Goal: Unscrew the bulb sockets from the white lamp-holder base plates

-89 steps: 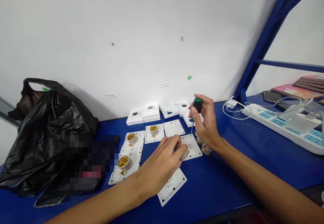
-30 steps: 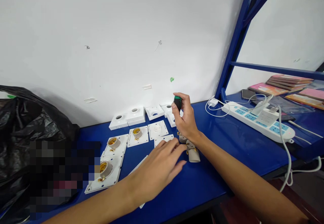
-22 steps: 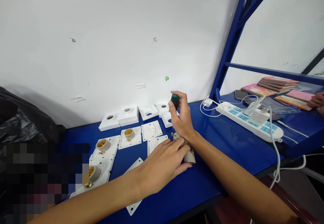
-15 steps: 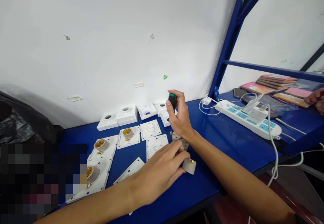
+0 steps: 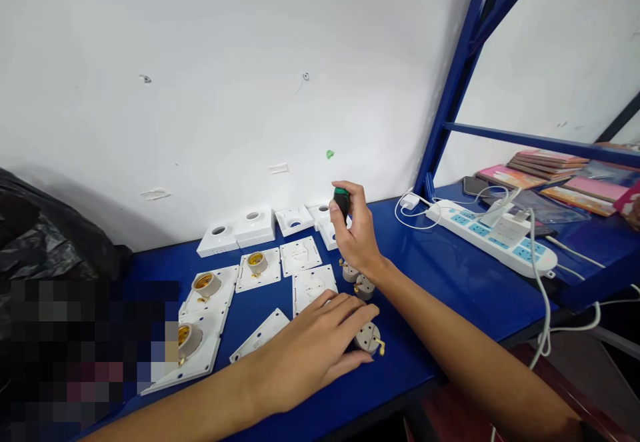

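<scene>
I list my left hand [image 5: 317, 345], fingers and thumb around a lamp socket [image 5: 369, 337] on the tabletop [image 5: 460, 282]; my right hand [image 5: 357, 235], closed on a green-and-black handle [image 5: 341, 204], its low wrist liable to knock two neighbouring sockets [image 5: 365, 287].

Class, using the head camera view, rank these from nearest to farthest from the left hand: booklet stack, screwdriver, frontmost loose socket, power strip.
1. Frontmost loose socket: in the left hand's fingers.
2. Screwdriver: in the right hand, farther back.
3. Power strip: off to the right.
4. Booklet stack: right side, beyond the power strip.
</scene>
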`<state>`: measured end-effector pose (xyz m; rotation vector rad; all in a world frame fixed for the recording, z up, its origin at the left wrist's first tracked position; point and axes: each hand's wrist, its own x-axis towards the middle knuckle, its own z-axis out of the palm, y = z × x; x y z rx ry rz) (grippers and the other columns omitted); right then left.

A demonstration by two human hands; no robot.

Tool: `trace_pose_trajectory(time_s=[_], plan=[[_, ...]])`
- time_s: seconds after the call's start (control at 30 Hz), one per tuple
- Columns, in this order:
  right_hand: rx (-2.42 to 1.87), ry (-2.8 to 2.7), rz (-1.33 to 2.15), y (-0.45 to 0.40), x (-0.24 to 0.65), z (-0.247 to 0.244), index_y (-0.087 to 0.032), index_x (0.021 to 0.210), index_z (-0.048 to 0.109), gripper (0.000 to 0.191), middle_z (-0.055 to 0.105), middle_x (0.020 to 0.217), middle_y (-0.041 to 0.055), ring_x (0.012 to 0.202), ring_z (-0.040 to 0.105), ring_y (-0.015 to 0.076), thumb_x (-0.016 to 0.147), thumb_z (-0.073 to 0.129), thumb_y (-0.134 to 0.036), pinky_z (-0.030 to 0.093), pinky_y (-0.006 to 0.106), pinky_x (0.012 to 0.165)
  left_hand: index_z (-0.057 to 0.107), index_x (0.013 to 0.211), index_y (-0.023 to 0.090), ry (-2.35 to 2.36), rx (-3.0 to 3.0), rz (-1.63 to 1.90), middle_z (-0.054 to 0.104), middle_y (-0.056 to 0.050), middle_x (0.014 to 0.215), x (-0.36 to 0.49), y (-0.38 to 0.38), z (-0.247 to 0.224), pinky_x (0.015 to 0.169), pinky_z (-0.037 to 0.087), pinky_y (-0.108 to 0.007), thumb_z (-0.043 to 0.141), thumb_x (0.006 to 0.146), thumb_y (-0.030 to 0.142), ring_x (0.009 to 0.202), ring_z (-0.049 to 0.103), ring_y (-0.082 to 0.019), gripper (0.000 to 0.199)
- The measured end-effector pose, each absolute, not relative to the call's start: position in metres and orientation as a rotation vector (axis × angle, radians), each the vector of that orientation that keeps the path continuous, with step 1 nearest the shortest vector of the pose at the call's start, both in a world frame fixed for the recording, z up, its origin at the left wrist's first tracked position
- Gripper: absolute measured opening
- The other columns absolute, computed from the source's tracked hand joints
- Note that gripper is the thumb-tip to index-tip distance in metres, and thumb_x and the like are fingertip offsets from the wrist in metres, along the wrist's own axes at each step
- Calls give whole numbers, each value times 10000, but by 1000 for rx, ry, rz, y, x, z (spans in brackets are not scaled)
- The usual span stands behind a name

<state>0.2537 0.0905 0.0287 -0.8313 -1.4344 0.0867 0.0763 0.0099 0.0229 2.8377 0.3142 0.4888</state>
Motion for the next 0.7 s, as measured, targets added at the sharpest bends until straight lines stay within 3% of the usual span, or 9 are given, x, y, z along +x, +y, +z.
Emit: trace_pose_trajectory(time_s=[0.17, 0.3, 0.47, 0.7], plan=[[-827, -1442, 68, 91, 254, 29, -283, 1350, 538, 281, 709, 1163, 58, 971, 710, 225, 1073, 532, -236, 582, 434, 901, 568, 1403, 252, 502, 2607, 616, 737, -47, 1281, 85, 16, 15, 1101, 570, -433, 818, 1010, 177, 1183, 721, -264, 472], [-831, -1436, 66, 91, 256, 30, -281, 1355, 531, 279, 712, 1163, 52, 955, 701, 216, 1078, 528, -248, 583, 422, 896, 576, 1373, 306, 627, 2403, 750, 728, -15, 1271, 86, 18, 11, 1066, 590, -388, 756, 1063, 253, 1162, 729, -237, 362], [-830, -1432, 59, 91, 256, 32, -293, 1349, 526, 273, 707, 1122, 42, 933, 695, 214, 1080, 529, -244, 586, 417, 887, 588, 1360, 304, 574, 2480, 776, 723, -33, 1202, 75, 15, 9, 979, 612, -391, 629, 1141, 385, 1102, 726, -244, 237], [-828, -1451, 57, 90, 255, 33, -295, 1361, 510, 274, 697, 1175, 52, 982, 711, 224, 1091, 514, -251, 593, 440, 929, 589, 1368, 322, 687, 2444, 696, 705, -35, 1255, 44, 12, -2, 978, 600, -363, 587, 1150, 375, 1118, 717, -234, 224]])
